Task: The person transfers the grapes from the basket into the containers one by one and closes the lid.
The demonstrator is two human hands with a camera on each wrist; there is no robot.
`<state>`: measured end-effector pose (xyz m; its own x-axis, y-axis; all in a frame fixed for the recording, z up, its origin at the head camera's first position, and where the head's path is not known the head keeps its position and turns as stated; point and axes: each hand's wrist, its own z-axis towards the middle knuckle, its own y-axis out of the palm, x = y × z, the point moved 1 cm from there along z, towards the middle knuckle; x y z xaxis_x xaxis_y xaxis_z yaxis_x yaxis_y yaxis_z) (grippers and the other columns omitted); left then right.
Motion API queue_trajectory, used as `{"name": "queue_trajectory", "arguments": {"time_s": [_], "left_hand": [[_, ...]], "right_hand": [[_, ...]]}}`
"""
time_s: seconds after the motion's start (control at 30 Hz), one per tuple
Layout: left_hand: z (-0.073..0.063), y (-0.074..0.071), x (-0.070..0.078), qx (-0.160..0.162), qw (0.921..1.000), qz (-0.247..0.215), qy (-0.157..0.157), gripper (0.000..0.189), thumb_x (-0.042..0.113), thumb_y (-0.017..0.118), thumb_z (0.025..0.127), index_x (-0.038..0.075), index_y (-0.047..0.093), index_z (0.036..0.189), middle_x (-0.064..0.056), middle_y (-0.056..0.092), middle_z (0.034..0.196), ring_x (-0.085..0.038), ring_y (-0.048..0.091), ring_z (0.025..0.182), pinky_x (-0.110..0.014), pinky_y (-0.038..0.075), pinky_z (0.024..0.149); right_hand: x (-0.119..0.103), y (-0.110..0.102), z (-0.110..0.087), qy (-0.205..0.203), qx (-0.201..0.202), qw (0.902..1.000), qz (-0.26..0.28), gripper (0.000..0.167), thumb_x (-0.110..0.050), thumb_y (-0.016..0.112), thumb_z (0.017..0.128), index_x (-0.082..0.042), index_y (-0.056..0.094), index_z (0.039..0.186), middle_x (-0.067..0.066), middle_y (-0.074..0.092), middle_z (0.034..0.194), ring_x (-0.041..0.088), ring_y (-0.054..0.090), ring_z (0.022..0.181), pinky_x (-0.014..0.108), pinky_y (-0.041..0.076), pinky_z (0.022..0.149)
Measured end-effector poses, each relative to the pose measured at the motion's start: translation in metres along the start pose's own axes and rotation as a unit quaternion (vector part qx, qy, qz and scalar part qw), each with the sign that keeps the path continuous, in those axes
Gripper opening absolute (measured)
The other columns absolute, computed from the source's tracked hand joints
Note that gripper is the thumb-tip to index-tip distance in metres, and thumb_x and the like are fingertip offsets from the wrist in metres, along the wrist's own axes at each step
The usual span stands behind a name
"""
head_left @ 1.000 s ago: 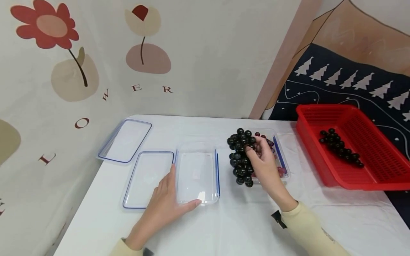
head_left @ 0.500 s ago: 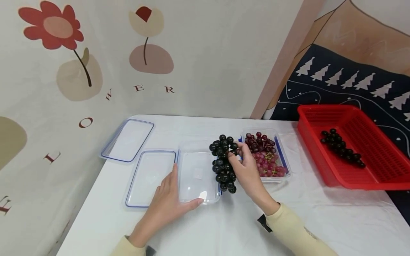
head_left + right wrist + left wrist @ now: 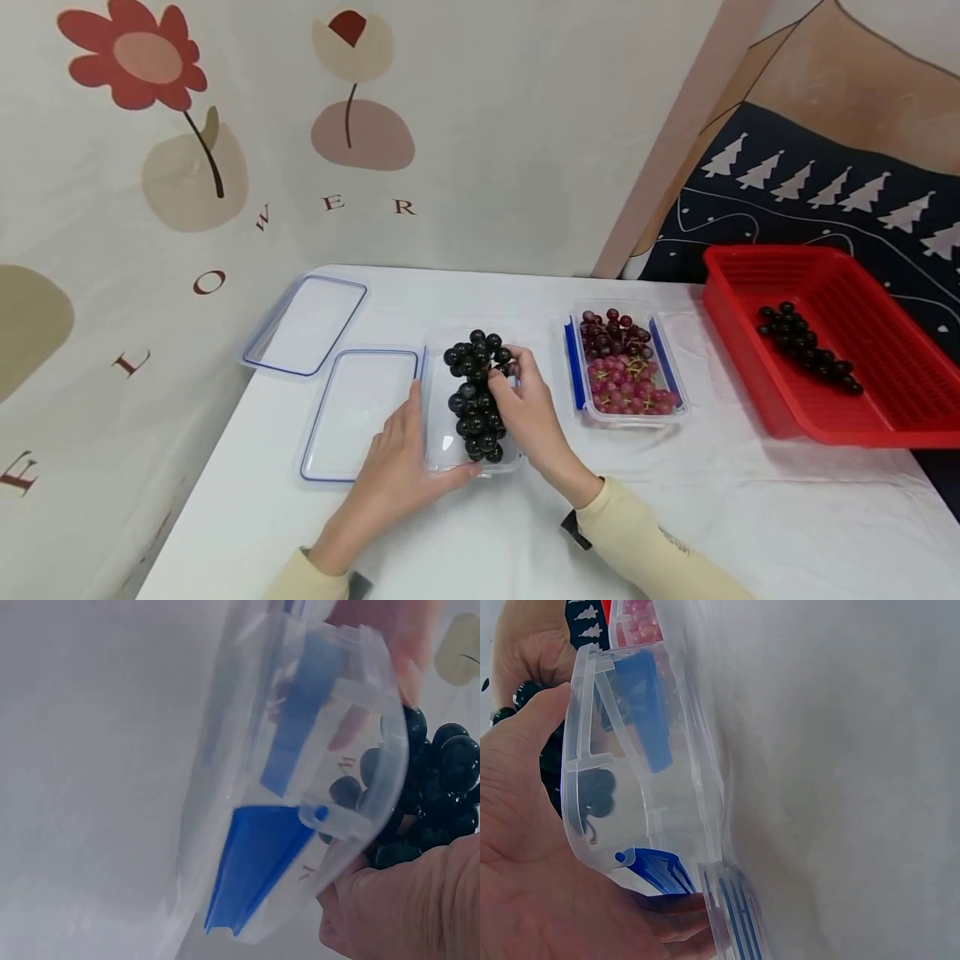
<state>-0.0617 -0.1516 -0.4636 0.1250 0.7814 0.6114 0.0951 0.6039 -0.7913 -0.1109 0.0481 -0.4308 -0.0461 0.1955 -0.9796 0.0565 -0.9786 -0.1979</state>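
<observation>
A bunch of black grapes (image 3: 474, 417) hangs upright over a clear plastic box (image 3: 440, 442) in the head view. My right hand (image 3: 531, 417) pinches its stem from the right side. In the right wrist view the grapes (image 3: 446, 776) overlap the box's rim, beside the right hand (image 3: 412, 904). My left hand (image 3: 401, 462) lies against the box, straight fingers along its left side and thumb stretched to the front corner. The left wrist view shows the left thumb right at the rim and blue side clips (image 3: 649, 712) hanging down on the box. The grapes hide much of the box's inside.
To the right stands a second clear box (image 3: 637, 420) with dark red grapes (image 3: 615, 333) and pink grapes (image 3: 626, 385). A red plastic basket (image 3: 900, 350) farther right holds another black bunch (image 3: 808, 346). Two blue-edged lids (image 3: 360, 408) lie at the left of the white table (image 3: 480, 546).
My right hand has carried the black grapes leftward, from over the filled box to over the other clear box. The left hand stays against its box.
</observation>
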Motion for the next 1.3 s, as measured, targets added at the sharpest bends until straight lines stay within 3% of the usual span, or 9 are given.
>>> {"name": "queue_trajectory", "arguments": {"time_s": [0.1, 0.17, 0.27, 0.4, 0.57, 0.7, 0.87, 1.1, 1.3], "left_hand": [[0.000, 0.000, 0.000, -0.001, 1.0000, -0.001, 0.001, 0.146, 0.073, 0.087, 0.077, -0.004, 0.008, 0.172, -0.035, 0.031, 0.169, -0.051, 0.033, 0.155, -0.068, 0.034, 0.118], [-0.001, -0.001, 0.001, -0.001, 1.0000, -0.003, 0.003, 0.146, 0.074, 0.087, 0.077, -0.004, 0.008, 0.172, -0.035, 0.031, 0.169, -0.051, 0.033, 0.155, -0.068, 0.034, 0.118], [-0.002, -0.001, 0.001, 0.002, 1.0000, -0.008, 0.005, 0.146, 0.073, 0.087, 0.078, -0.004, 0.008, 0.172, -0.034, 0.030, 0.170, -0.050, 0.033, 0.156, -0.068, 0.034, 0.117], [-0.002, -0.001, 0.000, -0.002, 0.9999, -0.009, 0.003, 0.144, 0.073, 0.086, 0.079, -0.003, 0.007, 0.173, -0.033, 0.027, 0.172, -0.050, 0.031, 0.157, -0.069, 0.033, 0.118], [-0.002, -0.001, 0.001, -0.003, 0.9999, -0.012, 0.008, 0.143, 0.072, 0.086, 0.081, -0.003, 0.004, 0.173, -0.034, 0.026, 0.172, -0.051, 0.032, 0.156, -0.071, 0.033, 0.117], [-0.003, -0.003, 0.003, -0.005, 0.9998, -0.014, 0.009, 0.143, 0.072, 0.085, 0.082, -0.002, 0.004, 0.173, -0.034, 0.027, 0.171, -0.051, 0.033, 0.155, -0.070, 0.033, 0.118], [-0.003, -0.004, 0.003, -0.003, 0.9999, -0.012, 0.008, 0.141, 0.071, 0.086, 0.082, -0.003, 0.006, 0.173, -0.034, 0.028, 0.171, -0.050, 0.033, 0.155, -0.070, 0.034, 0.117], [-0.003, -0.004, 0.002, -0.010, 0.9999, -0.004, 0.007, 0.141, 0.069, 0.086, 0.083, -0.005, 0.007, 0.172, -0.036, 0.030, 0.169, -0.052, 0.034, 0.155, -0.070, 0.034, 0.117], [-0.003, -0.004, 0.002, -0.014, 0.9999, -0.006, 0.008, 0.140, 0.071, 0.085, 0.084, -0.005, 0.006, 0.172, -0.035, 0.027, 0.170, -0.051, 0.032, 0.156, -0.070, 0.033, 0.118]], "right_hand": [[0.002, 0.006, 0.002, 0.003, -0.008, 0.9995, -0.030, 0.046, -0.020, 0.053, 0.112, -0.005, 0.047, 0.154, 0.014, 0.062, 0.116, 0.019, 0.058, 0.078, 0.035, 0.052, 0.071], [0.002, 0.009, 0.004, 0.006, -0.015, 0.9987, -0.048, 0.046, -0.019, 0.051, 0.112, -0.003, 0.043, 0.154, 0.014, 0.060, 0.113, 0.018, 0.053, 0.074, 0.036, 0.049, 0.068], [0.000, 0.014, 0.007, 0.002, -0.031, 0.9975, -0.063, 0.048, -0.015, 0.049, 0.113, 0.003, 0.035, 0.155, 0.021, 0.059, 0.120, 0.027, 0.060, 0.092, 0.046, 0.054, 0.086], [0.002, 0.024, 0.013, -0.005, -0.055, 0.9955, -0.077, 0.052, -0.009, 0.047, 0.112, 0.008, 0.027, 0.156, 0.033, 0.050, 0.140, 0.040, 0.052, 0.132, 0.058, 0.040, 0.115], [0.006, 0.034, 0.017, 0.016, -0.068, 0.9921, -0.104, 0.056, -0.007, 0.048, 0.112, 0.007, 0.025, 0.161, 0.034, 0.043, 0.141, 0.045, 0.050, 0.131, 0.062, 0.042, 0.111], [0.005, 0.037, 0.016, 0.049, -0.073, 0.9893, -0.116, 0.063, -0.014, 0.053, 0.112, 0.001, 0.023, 0.165, 0.034, 0.035, 0.155, 0.049, 0.045, 0.142, 0.066, 0.040, 0.114], [0.006, 0.038, 0.014, 0.056, -0.105, 0.9842, -0.131, 0.074, -0.023, 0.057, 0.112, 0.002, 0.018, 0.169, 0.034, 0.028, 0.167, 0.050, 0.039, 0.151, 0.067, 0.035, 0.119], [0.006, 0.041, 0.011, 0.067, -0.134, 0.9712, -0.185, 0.084, -0.035, 0.056, 0.114, -0.003, 0.006, 0.173, 0.033, 0.019, 0.173, 0.055, 0.043, 0.146, 0.070, 0.039, 0.114], [0.000, 0.041, 0.016, 0.033, -0.132, 0.9472, -0.290, 0.093, -0.042, 0.063, 0.110, 0.000, 0.010, 0.173, 0.028, 0.033, 0.171, 0.051, 0.067, 0.118, 0.062, 0.052, 0.104]]}}
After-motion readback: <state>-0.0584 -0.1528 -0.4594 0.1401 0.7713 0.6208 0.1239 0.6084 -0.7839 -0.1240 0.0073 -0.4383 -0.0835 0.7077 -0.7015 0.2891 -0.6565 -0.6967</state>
